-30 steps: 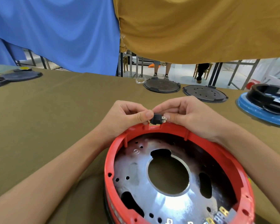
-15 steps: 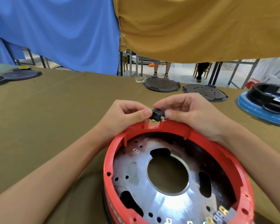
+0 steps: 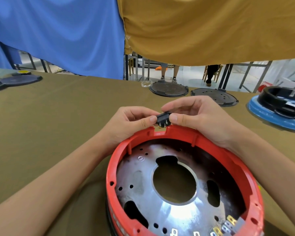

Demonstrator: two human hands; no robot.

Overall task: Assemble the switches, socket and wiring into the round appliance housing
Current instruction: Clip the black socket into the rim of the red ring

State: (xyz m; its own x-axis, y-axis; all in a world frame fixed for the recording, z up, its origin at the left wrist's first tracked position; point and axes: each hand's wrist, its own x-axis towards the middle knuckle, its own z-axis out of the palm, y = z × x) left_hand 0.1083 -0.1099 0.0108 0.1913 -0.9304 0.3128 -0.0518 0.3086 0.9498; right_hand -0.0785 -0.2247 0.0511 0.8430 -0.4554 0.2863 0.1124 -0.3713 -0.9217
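Observation:
A round red appliance housing [image 3: 119, 155] with a shiny metal plate inside lies upside down on the olive cloth in front of me. Just above a rectangular notch in its far rim, a small black switch [image 3: 163, 118] with metal terminals pointing toward me is pinched from both sides. My left hand [image 3: 133, 121] holds its left end with thumb and fingers. My right hand [image 3: 196, 116] pinches its right end, fingers over its top. Several brass and silver terminals [image 3: 227, 226] show at the housing's near right rim.
Two dark round lids [image 3: 169, 89] [image 3: 214, 97] lie at the table's far edge, next to a small clear plastic piece [image 3: 146, 83]. A blue-and-black housing [image 3: 278, 106] sits at the right. Dark lids [image 3: 15, 80] lie far left. Blue and ochre curtains hang behind, with people's legs beyond.
Both hands have lifted the switch a little and turned it, so its metal terminals now face me above the rim notch. The housing has stayed in place.

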